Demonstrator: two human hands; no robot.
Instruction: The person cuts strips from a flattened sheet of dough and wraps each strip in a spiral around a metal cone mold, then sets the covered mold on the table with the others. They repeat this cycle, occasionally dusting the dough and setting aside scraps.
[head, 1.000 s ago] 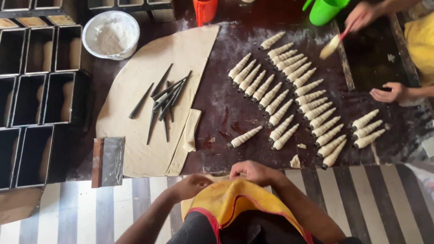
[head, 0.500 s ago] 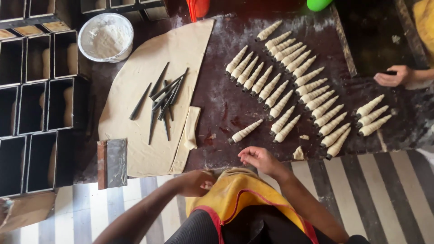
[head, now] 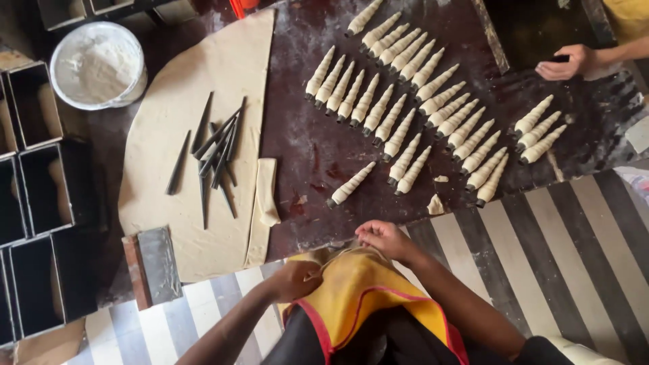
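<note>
My left hand (head: 295, 280) and my right hand (head: 382, 239) both grip the top edge of a yellow apron (head: 362, 290) with red trim, close to my body at the table's near edge. In front of them on the dark table (head: 311, 149) lies one dough-wrapped cone (head: 350, 184) apart from the rest. Several more wrapped cones (head: 412, 101) lie in slanted rows beyond it. To the left, a sheet of rolled dough (head: 203, 88) carries a loose pile of dark metal cone moulds (head: 213, 155) and a cut dough strip (head: 266, 190).
A metal bench scraper (head: 154, 265) rests at the dough's near corner. A white bowl of flour (head: 99, 65) sits at the far left. Black loaf tins (head: 40, 203) line the left side. Another person's hand (head: 566, 62) rests at the table's far right. Striped floor lies below.
The view has shifted and come closer to the table. My hands have stayed at the apron's top edge, with the left one now pinching the cloth. The other person's hand stays on the table.
</note>
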